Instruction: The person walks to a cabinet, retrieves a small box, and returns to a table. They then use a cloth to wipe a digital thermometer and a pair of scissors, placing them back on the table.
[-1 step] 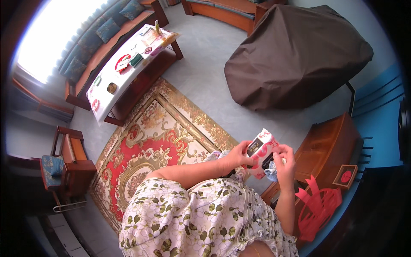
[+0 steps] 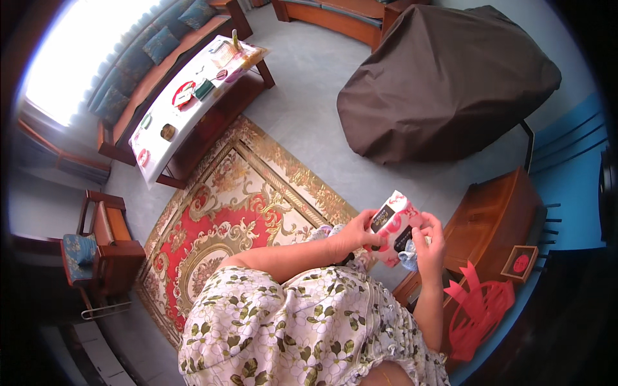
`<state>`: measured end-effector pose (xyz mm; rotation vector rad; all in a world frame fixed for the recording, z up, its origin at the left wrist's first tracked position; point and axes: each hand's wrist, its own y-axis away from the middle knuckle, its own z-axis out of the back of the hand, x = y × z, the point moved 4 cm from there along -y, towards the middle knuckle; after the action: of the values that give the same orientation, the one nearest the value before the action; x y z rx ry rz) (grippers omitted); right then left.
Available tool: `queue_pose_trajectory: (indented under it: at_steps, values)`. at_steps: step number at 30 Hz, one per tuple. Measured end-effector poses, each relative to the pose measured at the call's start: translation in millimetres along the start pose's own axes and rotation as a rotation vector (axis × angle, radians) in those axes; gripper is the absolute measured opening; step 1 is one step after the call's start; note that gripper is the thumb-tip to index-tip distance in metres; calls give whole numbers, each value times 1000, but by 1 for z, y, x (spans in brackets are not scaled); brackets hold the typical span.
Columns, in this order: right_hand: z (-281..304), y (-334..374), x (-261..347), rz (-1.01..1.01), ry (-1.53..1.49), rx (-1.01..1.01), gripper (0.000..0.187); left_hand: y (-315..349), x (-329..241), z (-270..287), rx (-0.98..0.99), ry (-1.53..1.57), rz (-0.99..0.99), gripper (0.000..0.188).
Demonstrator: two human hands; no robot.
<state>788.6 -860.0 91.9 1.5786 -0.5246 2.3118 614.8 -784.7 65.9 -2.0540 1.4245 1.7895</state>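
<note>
- Two edges of a white-and-red packet with dark panels are gripped, one by each hand, in front of the body and above the floor.
- Its left edge is pinched by the left hand, the thumb being laid on the near face.
- Its right edge is pressed between the thumb and curled fingers of the right hand.
- A pale-blue bundle is seen just under the right hand; whether it is also gripped cannot be told.
- A floral garment is worn, and the forearms are left bare.
- To the left, the floor is covered by a red and cream carpet.
- Beyond it, a red tray, a green box and a brown pot are set on a white-covered table.
- Blue cushions are lined along the sofa behind.
- At the upper right, something bulky is draped in a brown cover.
- Beside a wooden cabinet, a red openwork object is partly seen.
</note>
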Motion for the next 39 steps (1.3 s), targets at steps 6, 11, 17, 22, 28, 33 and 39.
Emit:
queue_pose_trajectory:
  at_steps: [6, 11, 17, 22, 28, 33, 39]
  values:
    - [1, 10, -5, -133, -19, 21, 27, 0, 5, 2, -8, 40, -38, 70]
    - [9, 24, -42, -158, -103, -67, 15, -4, 1, -4, 6, 40, -43, 64]
    - [3, 63, -68, -351, -68, 148, 23, -23, 15, 0, 9, 52, -21, 51]
    - [-27, 88, -93, -499, 17, 135, 46, -32, 24, -14, 69, -25, 122, 44]
    - [-53, 136, -126, -769, -83, 89, 45, -61, 84, -2, 22, -170, 460, 38]
    - [-65, 189, -174, -1008, -320, -3, 34, -85, 165, -5, 85, -212, 629, 45]
    - [-73, 234, -224, -1125, -575, -187, 27, -105, 231, -11, 89, -203, 703, 57]
